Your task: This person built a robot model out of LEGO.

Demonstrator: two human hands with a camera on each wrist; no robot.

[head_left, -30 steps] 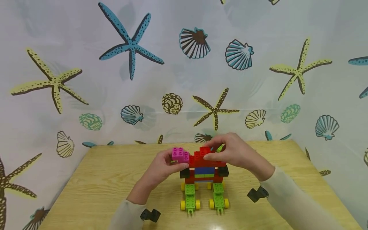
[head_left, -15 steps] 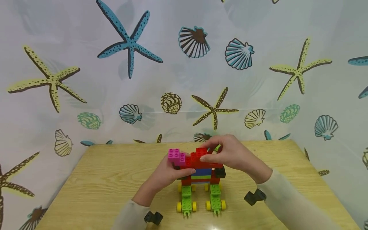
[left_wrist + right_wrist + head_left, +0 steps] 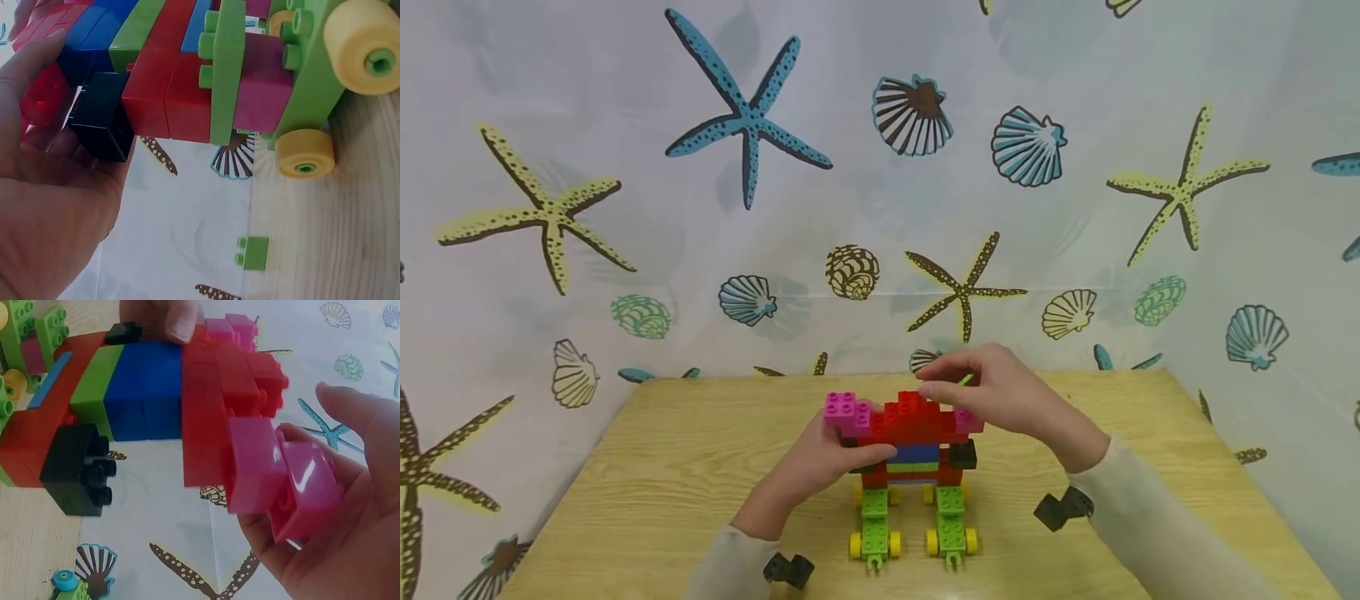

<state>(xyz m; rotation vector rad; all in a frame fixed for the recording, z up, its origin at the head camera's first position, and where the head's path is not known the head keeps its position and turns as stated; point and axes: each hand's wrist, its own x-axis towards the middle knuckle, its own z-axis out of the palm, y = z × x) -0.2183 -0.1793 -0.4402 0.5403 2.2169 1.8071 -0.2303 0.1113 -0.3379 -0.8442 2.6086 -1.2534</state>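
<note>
A model of toy building bricks stands on two lime-green wheeled bases (image 3: pixel 875 521). Red bricks (image 3: pixel 913 423) form its stepped top above blue bricks (image 3: pixel 913 454), with black bricks (image 3: pixel 962 455) jutting from the sides. My left hand (image 3: pixel 812 462) grips the left side, thumb in front and fingers behind, below the left pink bricks (image 3: pixel 841 407). At the top right is my right hand (image 3: pixel 1003 387), its fingers behind the right pink bricks (image 3: pixel 253 465). In the right wrist view its thumb (image 3: pixel 347 403) stands apart from the bricks.
The model stands on a wooden table (image 3: pixel 685 467). Behind the model are a loose green brick (image 3: pixel 256 253) and a green piece with a blue wheel (image 3: pixel 67 584). A curtain (image 3: pixel 790 208) printed with starfish and shells hangs behind the table.
The model has shifted left together with my left hand. My right thumb has come off the front of the red bricks, and pink bricks at the right side now show.
</note>
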